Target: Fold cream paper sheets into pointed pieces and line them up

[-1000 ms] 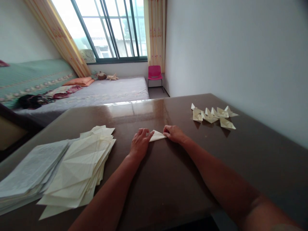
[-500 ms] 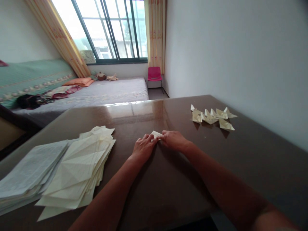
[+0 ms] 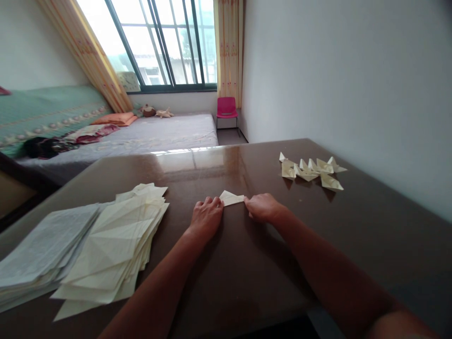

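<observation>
A small folded piece of cream paper (image 3: 231, 198) lies on the brown table (image 3: 240, 263), its peak pointing away from me. My left hand (image 3: 208, 215) is closed at the paper's left corner, fingers bent over it with the tips pressing it to the table. At the right corner my right hand (image 3: 263, 207) is closed, its thumb and forefinger at the paper's tip; the other fingers are curled under. Several folded paper boats (image 3: 310, 170) stand grouped at the far right of the table.
On the left lie a stack of creased cream sheets (image 3: 116, 235) and a pile of grey-white printed sheets (image 3: 49, 240). Beyond the table are a bed (image 3: 176, 129), a pink chair (image 3: 226, 109) and a window. A white wall (image 3: 346, 84) runs along the right.
Half a second ago both hands met over the paper and hid most of it. Since then the right hand has slid right to the paper's corner and the left has drawn slightly left.
</observation>
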A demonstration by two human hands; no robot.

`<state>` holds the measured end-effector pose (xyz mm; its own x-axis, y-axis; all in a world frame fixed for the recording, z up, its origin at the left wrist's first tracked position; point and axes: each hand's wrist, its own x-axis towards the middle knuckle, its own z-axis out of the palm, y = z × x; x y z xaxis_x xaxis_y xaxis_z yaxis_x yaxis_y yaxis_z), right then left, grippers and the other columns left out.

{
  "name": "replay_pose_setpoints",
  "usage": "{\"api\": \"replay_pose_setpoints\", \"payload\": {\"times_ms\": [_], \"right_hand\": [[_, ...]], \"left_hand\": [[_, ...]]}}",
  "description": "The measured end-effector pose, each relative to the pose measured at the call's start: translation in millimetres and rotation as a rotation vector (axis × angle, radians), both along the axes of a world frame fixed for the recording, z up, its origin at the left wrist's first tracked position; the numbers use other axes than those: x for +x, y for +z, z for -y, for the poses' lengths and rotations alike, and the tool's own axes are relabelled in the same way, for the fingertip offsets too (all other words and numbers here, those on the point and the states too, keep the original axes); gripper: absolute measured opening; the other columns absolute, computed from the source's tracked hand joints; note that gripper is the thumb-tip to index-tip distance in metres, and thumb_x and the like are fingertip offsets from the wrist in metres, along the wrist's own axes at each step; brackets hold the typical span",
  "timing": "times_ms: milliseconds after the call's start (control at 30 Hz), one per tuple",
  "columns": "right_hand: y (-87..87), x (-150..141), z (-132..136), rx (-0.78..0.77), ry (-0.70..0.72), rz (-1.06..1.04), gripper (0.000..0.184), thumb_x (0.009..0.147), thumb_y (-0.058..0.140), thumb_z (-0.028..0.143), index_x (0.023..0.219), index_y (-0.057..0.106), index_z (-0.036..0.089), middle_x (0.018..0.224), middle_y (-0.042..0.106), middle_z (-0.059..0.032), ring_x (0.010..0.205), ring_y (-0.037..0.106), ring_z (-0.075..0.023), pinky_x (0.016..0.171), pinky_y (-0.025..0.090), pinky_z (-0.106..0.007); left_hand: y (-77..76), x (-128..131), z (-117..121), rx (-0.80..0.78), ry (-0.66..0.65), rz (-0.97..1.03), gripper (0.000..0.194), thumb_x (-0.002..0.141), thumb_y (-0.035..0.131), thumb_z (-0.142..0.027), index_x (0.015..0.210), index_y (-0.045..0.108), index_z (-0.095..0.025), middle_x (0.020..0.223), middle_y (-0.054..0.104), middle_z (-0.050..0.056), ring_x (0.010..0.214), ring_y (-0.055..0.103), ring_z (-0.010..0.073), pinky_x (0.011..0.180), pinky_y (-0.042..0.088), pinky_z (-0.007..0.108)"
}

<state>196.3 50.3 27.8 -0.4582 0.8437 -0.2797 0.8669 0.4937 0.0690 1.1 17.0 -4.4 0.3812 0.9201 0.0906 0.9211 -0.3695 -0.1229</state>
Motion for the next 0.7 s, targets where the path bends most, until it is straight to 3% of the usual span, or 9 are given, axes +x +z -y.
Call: {"api": "replay_pose_setpoints", "payload": {"times_ms": [100, 167, 233, 333, 433, 533, 633, 700], "right_hand": [[-8.0, 5, -14, 0.103, -0.089, -0.143, 0.032, 0.09, 0.041, 0.033, 0.104, 0.066, 0.019, 0.102, 0.068, -0.0143, 0.093, 0.065, -0.026, 0.076, 0.048, -0.034], [-18.6, 8, -26, 0.184, -0.104, -0.339, 0.033, 0.093, 0.038, 0.035, 0.106, 0.065, 0.021, 0.111, 0.064, -0.0109, 0.097, 0.062, -0.0215, 0.079, 0.046, -0.03], [-30.0, 11, -36, 0.176, -0.036, -0.496, 0.031, 0.088, 0.05, 0.04, 0.109, 0.064, 0.021, 0.114, 0.062, -0.0092, 0.103, 0.058, -0.0193, 0.083, 0.044, -0.027], [-40.8, 12, -46, 0.102, -0.044, -0.618, 0.026, 0.077, 0.067, 0.035, 0.096, 0.067, 0.018, 0.101, 0.064, -0.0072, 0.092, 0.06, -0.0163, 0.077, 0.044, -0.023], [-42.9, 9, -47, -0.009, -0.104, -0.729, 0.013, 0.075, 0.067, 0.025, 0.084, 0.067, 0.016, 0.081, 0.065, -0.0021, 0.073, 0.059, -0.0114, 0.065, 0.042, -0.019], [-42.9, 3, -45, -0.088, -0.055, -0.822, 0.008, 0.077, 0.063, 0.02, 0.08, 0.068, 0.016, 0.07, 0.064, 0.0013, 0.064, 0.056, -0.0092, 0.06, 0.04, -0.018], [-43.3, 3, -44, -0.078, 0.031, -0.862, 0.008, 0.076, 0.062, 0.019, 0.078, 0.068, 0.015, 0.074, 0.066, 0.0005, 0.067, 0.057, -0.0095, 0.064, 0.041, -0.019], [-41.9, 9, -46, -0.136, 0.054, -0.861, 0.015, 0.072, 0.067, 0.023, 0.085, 0.069, 0.015, 0.08, 0.067, -0.0008, 0.071, 0.058, -0.0109, 0.065, 0.042, -0.019]], "left_hand": [[1.2, -2, 0, 0.027, -0.002, 0.017, 0.027, 0.089, 0.042, -0.018, 0.107, 0.063, -0.02, 0.106, 0.061, 0.009, 0.104, 0.049, 0.0242, 0.081, 0.041, 0.037], [1.1, -2, -1, 0.047, -0.014, 0.044, 0.025, 0.088, 0.043, -0.017, 0.098, 0.066, -0.018, 0.103, 0.061, 0.01, 0.104, 0.048, 0.0247, 0.082, 0.041, 0.037], [0.7, -2, -2, 0.057, -0.021, 0.073, 0.024, 0.087, 0.043, -0.017, 0.092, 0.067, -0.017, 0.102, 0.06, 0.011, 0.102, 0.048, 0.0246, 0.08, 0.042, 0.036], [-0.6, -2, -4, 0.055, -0.044, 0.121, 0.024, 0.087, 0.043, -0.016, 0.088, 0.066, -0.015, 0.099, 0.059, 0.011, 0.098, 0.049, 0.0231, 0.081, 0.044, 0.034], [-4.0, 1, -8, 0.065, -0.068, 0.169, 0.026, 0.089, 0.041, -0.015, 0.096, 0.065, -0.015, 0.1, 0.06, 0.01, 0.098, 0.05, 0.0213, 0.085, 0.045, 0.032], [-9.8, 6, -13, 0.102, -0.086, 0.219, 0.031, 0.093, 0.038, -0.019, 0.116, 0.059, -0.017, 0.113, 0.059, 0.008, 0.103, 0.05, 0.0203, 0.086, 0.045, 0.03], [-15.0, 10, -17, 0.102, -0.116, 0.258, 0.037, 0.095, 0.036, -0.025, 0.13, 0.049, -0.022, 0.123, 0.057, 0.005, 0.108, 0.049, 0.0193, 0.084, 0.046, 0.028], [-16.4, 10, -19, 0.076, -0.133, 0.263, 0.036, 0.096, 0.035, -0.03, 0.128, 0.051, -0.027, 0.118, 0.06, 0.002, 0.106, 0.051, 0.0183, 0.079, 0.047, 0.027]]}}
